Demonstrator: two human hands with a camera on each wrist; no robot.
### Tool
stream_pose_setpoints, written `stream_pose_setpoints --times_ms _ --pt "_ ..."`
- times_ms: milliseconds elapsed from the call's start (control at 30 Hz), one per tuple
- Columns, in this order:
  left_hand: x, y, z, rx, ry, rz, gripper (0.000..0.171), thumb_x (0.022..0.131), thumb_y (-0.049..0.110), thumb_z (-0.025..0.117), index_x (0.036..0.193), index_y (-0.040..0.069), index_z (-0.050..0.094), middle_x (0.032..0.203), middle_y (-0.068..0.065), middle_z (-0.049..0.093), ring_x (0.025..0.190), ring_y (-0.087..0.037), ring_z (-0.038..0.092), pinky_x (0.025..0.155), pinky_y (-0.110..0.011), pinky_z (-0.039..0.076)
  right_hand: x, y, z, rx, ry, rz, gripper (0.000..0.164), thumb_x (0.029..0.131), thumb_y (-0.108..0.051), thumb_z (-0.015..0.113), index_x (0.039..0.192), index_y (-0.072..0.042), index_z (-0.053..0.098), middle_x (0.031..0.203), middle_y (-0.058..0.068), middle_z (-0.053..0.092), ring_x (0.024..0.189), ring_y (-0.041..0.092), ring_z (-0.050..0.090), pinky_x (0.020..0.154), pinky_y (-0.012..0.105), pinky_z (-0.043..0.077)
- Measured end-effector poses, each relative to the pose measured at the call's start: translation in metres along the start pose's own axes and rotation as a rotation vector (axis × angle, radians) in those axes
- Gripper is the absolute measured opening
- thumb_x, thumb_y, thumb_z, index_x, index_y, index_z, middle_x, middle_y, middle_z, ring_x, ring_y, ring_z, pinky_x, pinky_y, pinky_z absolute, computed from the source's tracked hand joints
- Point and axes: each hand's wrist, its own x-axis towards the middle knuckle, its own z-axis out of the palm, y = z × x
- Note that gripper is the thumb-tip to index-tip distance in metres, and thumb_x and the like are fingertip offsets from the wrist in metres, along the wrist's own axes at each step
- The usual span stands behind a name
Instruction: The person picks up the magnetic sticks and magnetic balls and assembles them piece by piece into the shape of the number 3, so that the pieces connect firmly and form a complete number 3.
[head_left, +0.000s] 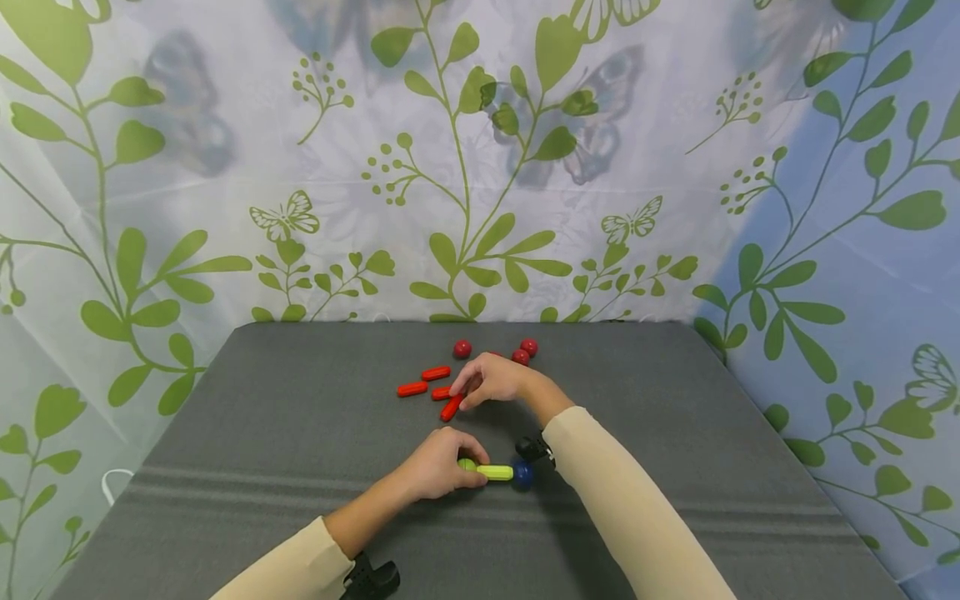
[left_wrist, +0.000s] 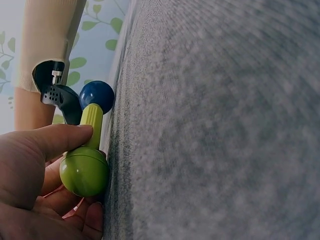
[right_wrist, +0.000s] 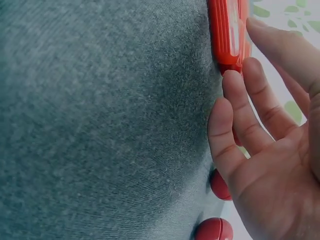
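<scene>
My left hand (head_left: 446, 463) pinches a yellow-green rod (head_left: 495, 472) close to its green ball (left_wrist: 85, 171). A blue ball (left_wrist: 97, 97) is joined to the rod's other end, and the piece lies low along the table. Farther forward, my right hand (head_left: 491, 379) reaches over a group of red rods, its fingers loosely bent. In the right wrist view, the fingertips (right_wrist: 231, 80) come right at the end of a ribbed red rod (right_wrist: 226, 32), and the thumb is beside it. That same red rod (head_left: 452, 407) slants toward me in the head view.
Other red rods (head_left: 412, 389) lie just left of the right hand. Behind it are several red balls, one ball (head_left: 462, 348) apart to the left and another ball (head_left: 528, 347) to the right. A grey cloth covers the table (head_left: 300, 433); a leaf-patterned curtain (head_left: 337, 167) hangs behind.
</scene>
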Motion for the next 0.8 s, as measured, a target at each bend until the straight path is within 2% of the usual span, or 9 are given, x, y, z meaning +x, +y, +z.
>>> stream_pose_setpoints --times_ms 167,600,800 --pt "0.0013 0.0 -0.0001 0.007 0.002 0.006 0.011 0.084 0.016 0.085 0.093 0.016 0.08 0.087 0.01 0.074 0.073 -0.002 0.056 0.067 -0.022 0.049 0.0006 -0.0018 -0.001 -0.011 0.008 0.028 0.027 0.088 -0.013 0.081 0.115 -0.014 0.078 0.101 0.0 0.079 0.085 0.01 0.07 0.079 0.026 0.055" --pt "0.0006 0.0026 -0.0011 0.008 -0.003 -0.006 0.011 0.085 0.017 0.084 0.094 0.016 0.08 0.088 0.009 0.074 0.074 -0.003 0.056 0.069 -0.023 0.048 0.0052 0.0025 -0.0002 -0.03 0.019 0.051 0.025 0.087 -0.013 0.082 0.111 -0.015 0.078 0.112 0.0 0.073 0.088 0.009 0.069 0.08 0.026 0.056" --pt "-0.0013 0.0024 -0.0012 -0.002 -0.006 -0.005 0.011 0.084 0.016 0.084 0.094 0.014 0.079 0.088 0.008 0.074 0.073 -0.004 0.056 0.067 -0.023 0.048 0.0087 0.0038 0.0013 -0.043 0.037 0.063 0.022 0.085 -0.015 0.085 0.106 -0.015 0.08 0.103 -0.001 0.075 0.084 0.01 0.068 0.077 0.026 0.055"
